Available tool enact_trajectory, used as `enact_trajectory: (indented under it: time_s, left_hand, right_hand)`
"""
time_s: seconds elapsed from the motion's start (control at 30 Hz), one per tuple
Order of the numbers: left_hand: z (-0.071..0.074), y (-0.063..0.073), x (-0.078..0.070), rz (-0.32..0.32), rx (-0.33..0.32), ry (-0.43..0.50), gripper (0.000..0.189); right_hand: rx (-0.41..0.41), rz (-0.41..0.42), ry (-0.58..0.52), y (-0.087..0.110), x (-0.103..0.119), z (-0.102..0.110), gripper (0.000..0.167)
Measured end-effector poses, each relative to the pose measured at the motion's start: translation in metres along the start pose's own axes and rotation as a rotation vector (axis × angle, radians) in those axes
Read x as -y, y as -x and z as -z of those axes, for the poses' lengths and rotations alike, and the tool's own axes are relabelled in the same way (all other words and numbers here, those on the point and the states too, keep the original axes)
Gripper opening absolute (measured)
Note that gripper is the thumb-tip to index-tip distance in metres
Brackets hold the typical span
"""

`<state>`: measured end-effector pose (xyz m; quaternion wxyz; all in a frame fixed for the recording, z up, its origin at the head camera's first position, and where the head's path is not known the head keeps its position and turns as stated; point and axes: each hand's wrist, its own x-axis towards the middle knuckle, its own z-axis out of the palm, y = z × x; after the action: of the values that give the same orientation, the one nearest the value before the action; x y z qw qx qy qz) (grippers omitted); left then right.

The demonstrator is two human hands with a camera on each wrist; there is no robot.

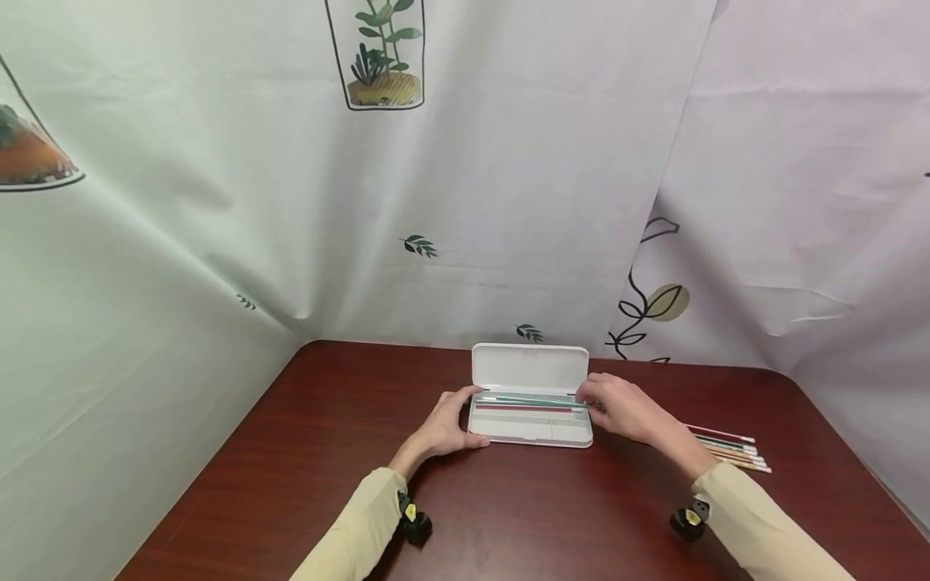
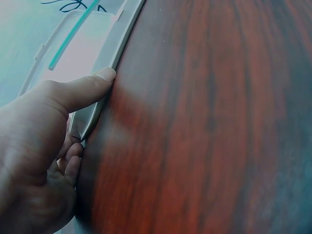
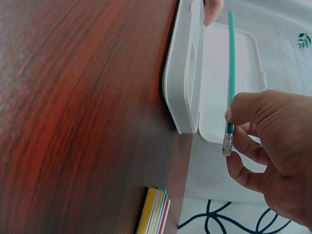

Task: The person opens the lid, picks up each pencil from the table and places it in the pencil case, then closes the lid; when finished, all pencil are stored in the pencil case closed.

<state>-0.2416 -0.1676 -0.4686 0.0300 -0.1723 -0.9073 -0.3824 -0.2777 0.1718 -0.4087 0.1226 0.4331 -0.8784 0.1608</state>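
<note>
A white pencil case (image 1: 508,433) lies on the table with its lid (image 1: 530,367) raised at the back. At its left end, my left hand (image 1: 445,424) grips the case, thumb at the front edge and fingers around the far side. My right hand (image 1: 617,403) pinches a green pencil (image 3: 232,58) near its eraser end, between thumb and fingers. That pencil runs lengthwise over the case, clear of the tray in the right wrist view. Inside the case, a red pencil (image 1: 523,408) lies along the long compartment.
Several pencils (image 1: 734,449) of different colours lie side by side on the table, right of the case and partly hidden by my right forearm. The dark reddish wooden table (image 1: 538,508) meets a white patterned cloth (image 1: 508,202) at its back edge.
</note>
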Motion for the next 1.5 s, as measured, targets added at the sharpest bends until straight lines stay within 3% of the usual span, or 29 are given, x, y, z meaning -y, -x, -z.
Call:
enact_trajectory:
  time_s: [0.37,0.87,1.2,1.5]
  left_hand:
    - [-0.002,0.002,0.001,0.004,-0.002,0.001,0.091]
    - [0.002,0.000,0.001,0.011,0.008,-0.007,0.089]
    - [0.001,-0.001,-0.002,0.019,0.010,0.001,0.089]
    - [0.001,-0.001,-0.001,0.021,0.014,-0.002,0.090]
  right_hand:
    - [0.007,0.042,-0.013,-0.009,0.003,-0.013,0.020]
    - [0.042,0.006,-0.018,-0.020,0.008,-0.023,0.018]
    - [0.013,0.050,-0.034,-0.023,0.010,-0.030,0.021]
    - [0.019,0.029,-0.030,-0.025,0.009,-0.035,0.021]
